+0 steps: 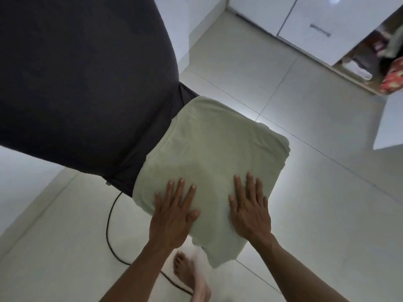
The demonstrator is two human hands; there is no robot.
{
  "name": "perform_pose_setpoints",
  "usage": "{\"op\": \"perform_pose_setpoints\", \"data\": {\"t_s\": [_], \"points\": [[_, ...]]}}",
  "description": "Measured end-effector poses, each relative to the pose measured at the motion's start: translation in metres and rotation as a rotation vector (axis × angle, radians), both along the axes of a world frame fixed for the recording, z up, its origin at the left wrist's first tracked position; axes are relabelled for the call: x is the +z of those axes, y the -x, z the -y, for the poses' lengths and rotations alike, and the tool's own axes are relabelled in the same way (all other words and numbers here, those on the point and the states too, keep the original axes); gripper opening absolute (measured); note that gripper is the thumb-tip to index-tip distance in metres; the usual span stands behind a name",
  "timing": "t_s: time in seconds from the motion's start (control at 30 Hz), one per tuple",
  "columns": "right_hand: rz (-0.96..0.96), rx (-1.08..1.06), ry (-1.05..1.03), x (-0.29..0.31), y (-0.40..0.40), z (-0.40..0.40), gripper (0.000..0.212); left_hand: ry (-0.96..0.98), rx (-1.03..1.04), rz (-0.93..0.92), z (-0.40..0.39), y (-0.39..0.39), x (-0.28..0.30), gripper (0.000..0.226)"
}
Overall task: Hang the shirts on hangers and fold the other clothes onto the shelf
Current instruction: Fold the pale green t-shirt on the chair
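Note:
A pale green folded garment lies on the corner of a dark-covered surface, and its near corner hangs over the edge. My left hand lies flat on the garment's near left part, fingers straight and spread. My right hand presses flat on its near right part, fingers straight too. Neither hand curls around the cloth.
A black cable runs over the white tiled floor below the surface. My bare foot stands beneath the garment. At the upper right a white wardrobe stands open, with folded clothes on its low shelf and a red patterned item.

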State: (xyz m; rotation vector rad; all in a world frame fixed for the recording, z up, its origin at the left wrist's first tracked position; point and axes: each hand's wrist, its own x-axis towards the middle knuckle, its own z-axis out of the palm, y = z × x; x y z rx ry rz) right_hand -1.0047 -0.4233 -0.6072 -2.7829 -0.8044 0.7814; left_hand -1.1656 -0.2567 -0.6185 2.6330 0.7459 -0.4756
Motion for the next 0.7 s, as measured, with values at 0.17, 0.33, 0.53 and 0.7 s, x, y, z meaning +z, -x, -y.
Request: {"op": "perform_pose_setpoints", "data": {"t_s": [0.17,0.33,0.53,0.7], "points": [[-0.086,-0.062,-0.059,0.000,0.056,0.026,0.057,0.008,-0.169,0.003,0.015,0.014,0.001,0.061],[-0.132,-0.075,-0.172,-0.002,0.114,0.071,0.069,-0.097,-0.296,0.028,0.042,0.036,0.010,0.066],[0.016,-0.282,-0.272,-0.026,0.182,0.098,0.078,-0.240,-0.376,0.189,0.086,0.067,-0.001,0.083],[0.192,-0.398,-0.361,-0.063,0.210,0.089,0.064,-0.427,-0.433,0.421,0.106,0.080,-0.039,0.054]]}}
